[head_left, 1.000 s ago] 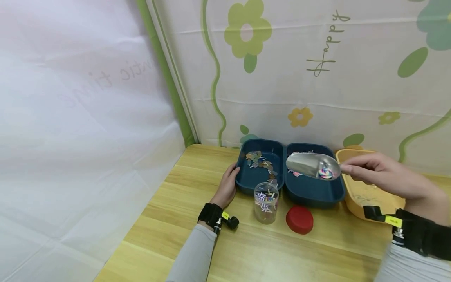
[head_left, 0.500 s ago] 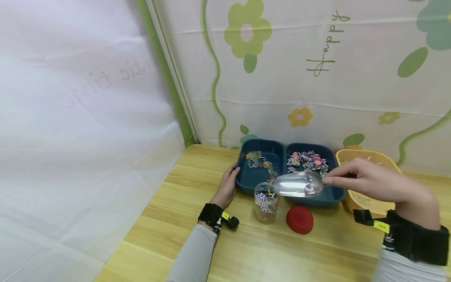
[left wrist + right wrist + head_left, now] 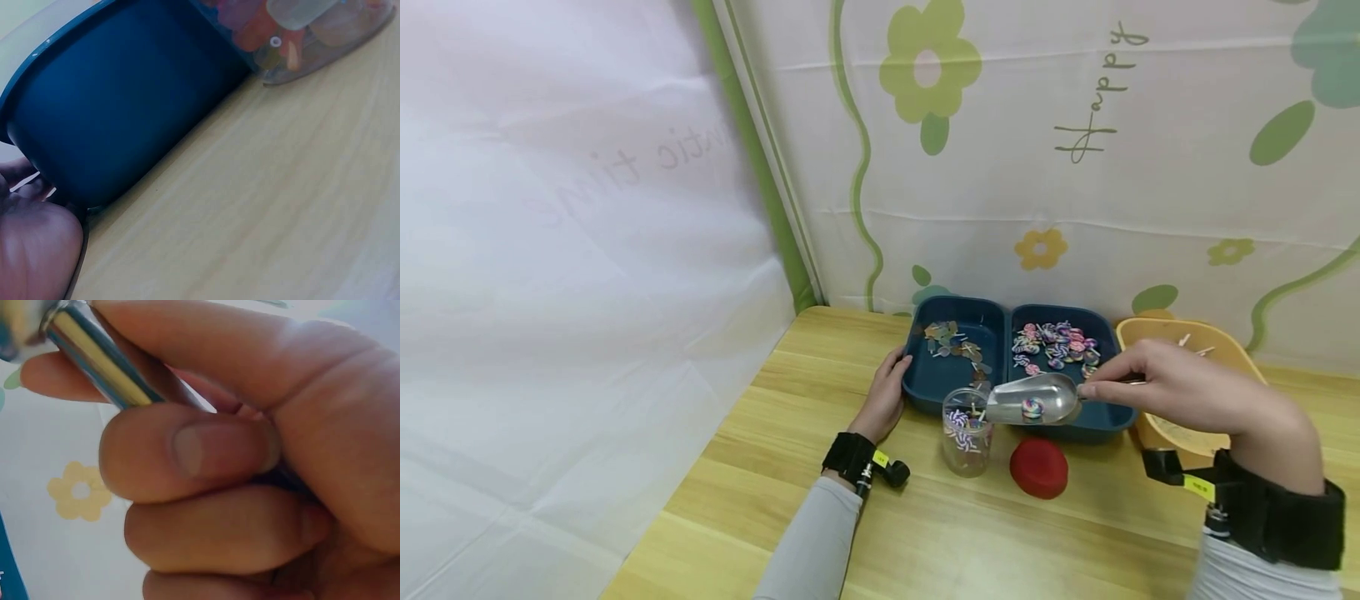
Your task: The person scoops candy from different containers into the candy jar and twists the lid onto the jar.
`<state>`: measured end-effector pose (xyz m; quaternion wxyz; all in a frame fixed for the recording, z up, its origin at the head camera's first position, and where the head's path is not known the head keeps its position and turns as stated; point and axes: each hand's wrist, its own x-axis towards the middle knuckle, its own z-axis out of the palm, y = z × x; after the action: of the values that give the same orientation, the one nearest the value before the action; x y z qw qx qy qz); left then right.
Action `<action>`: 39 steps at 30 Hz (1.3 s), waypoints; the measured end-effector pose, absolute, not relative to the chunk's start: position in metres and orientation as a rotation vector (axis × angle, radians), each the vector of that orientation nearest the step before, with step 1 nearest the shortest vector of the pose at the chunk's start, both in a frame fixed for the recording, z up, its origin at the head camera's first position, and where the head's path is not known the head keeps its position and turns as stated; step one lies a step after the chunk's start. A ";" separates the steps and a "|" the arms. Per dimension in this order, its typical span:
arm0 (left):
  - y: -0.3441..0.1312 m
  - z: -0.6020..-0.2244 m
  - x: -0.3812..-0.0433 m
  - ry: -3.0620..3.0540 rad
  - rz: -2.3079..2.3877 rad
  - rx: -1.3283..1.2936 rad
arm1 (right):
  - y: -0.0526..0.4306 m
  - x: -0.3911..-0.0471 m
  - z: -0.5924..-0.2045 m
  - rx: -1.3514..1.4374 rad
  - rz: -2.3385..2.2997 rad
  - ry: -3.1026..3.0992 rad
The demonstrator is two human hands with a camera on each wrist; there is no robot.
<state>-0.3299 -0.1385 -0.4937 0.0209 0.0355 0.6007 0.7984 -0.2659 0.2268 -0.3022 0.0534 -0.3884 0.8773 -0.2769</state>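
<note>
Metal scoop with a rainbow swirl disc at the rim of a clear cup

Reading the clock from the cup in the head view, a dark blue bin stands at twelve, holding translucent lollipop-shaped pieces. A second blue bin at two holds a heap of swirled lollipops, and the scoop crosses in front of its near part. At three, farther off, a yellow bin is partly hidden by the right hand. A red lid lies at four on the wooden table, apart from the cup.

"Happy" is printed sideways on the flowered backdrop at one o'clock. Faint reversed lettering, including "tim", shows on the pale curtain toward ten. The print on the wrist straps' yellow tags is too small to read.

The right hand's fingers are curled tightly around the scoop's shiny handle. The left hand, at ten, lies with relaxed fingers against the first bin's outer wall, grasping nothing. The scoop is silvery and rounded, its mouth toward nine, at the cup's edge; whether metal touches plastic is hard to judge from this angle. Purple-and-white swirls with white sticks top the cup's contents; the left wrist view shows orange, pink and whitish pieces low inside.
</note>
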 end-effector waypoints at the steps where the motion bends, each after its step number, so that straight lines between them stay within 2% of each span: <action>1: -0.139 -0.494 -0.330 1.860 2.479 0.112 | 0.226 -0.265 -0.302 -1.162 -0.830 2.676; 19: -0.138 -0.493 -0.330 1.867 2.475 0.124 | 0.224 -0.258 -0.299 -1.086 -0.804 2.743; 24: -0.138 -0.493 -0.329 1.874 2.471 0.111 | 0.239 -0.256 -0.301 -1.073 -0.792 2.846; 31: -0.136 -0.491 -0.330 1.881 2.464 0.118 | 0.292 -0.248 -0.302 -0.631 -0.702 3.020; 39: -0.137 -0.493 -0.329 1.842 2.501 0.151 | 0.303 -0.263 -0.311 -0.554 -0.549 2.949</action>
<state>-0.3294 -0.1371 -0.4934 0.0158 0.0486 0.5923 0.8041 -0.2630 0.3035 -0.3110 0.0458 -0.1816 0.9657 -0.1797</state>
